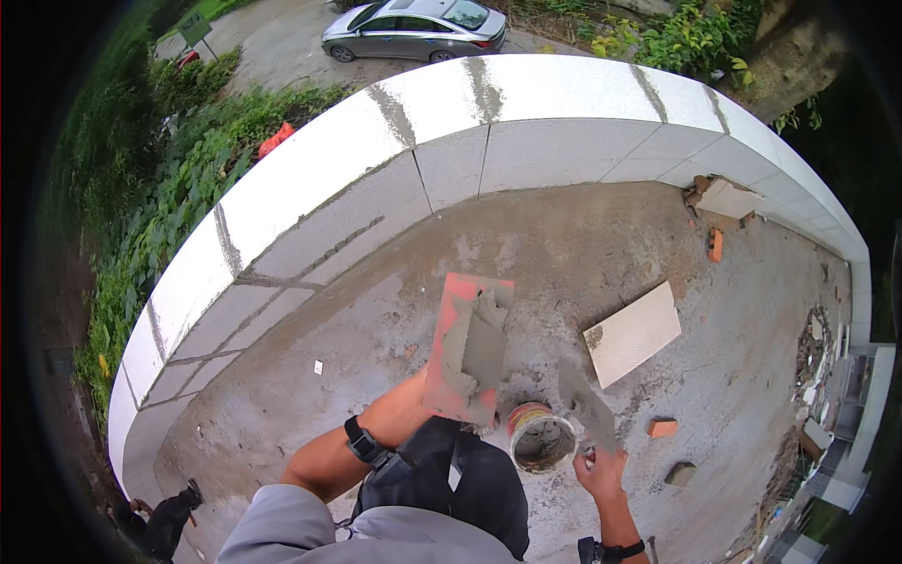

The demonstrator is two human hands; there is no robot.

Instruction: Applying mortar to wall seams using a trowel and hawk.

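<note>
My left hand [420,395] holds up a red rectangular plastering hawk [439,371]; its fingers are hidden beneath the board. A thick smear of wet grey mortar [481,350] lies on top, spread along the board's middle and right side. To the right, my right hand [602,470] is closed round the handle end of a flat steel trowel [588,410], whose grey-coated blade points up and left, apart from the hawk. Between the two hands, lower down, stands a round bucket [543,443] with mortar caked on its inner wall.
A low wall of white blocks [554,89] with mortared joints curves round the far and left sides. On the concrete floor [376,310] lie a pale slab [634,334], bricks [662,428] and a stone lump [680,473]. Another person [164,522] is at lower left; a car [413,30] stands beyond the wall.
</note>
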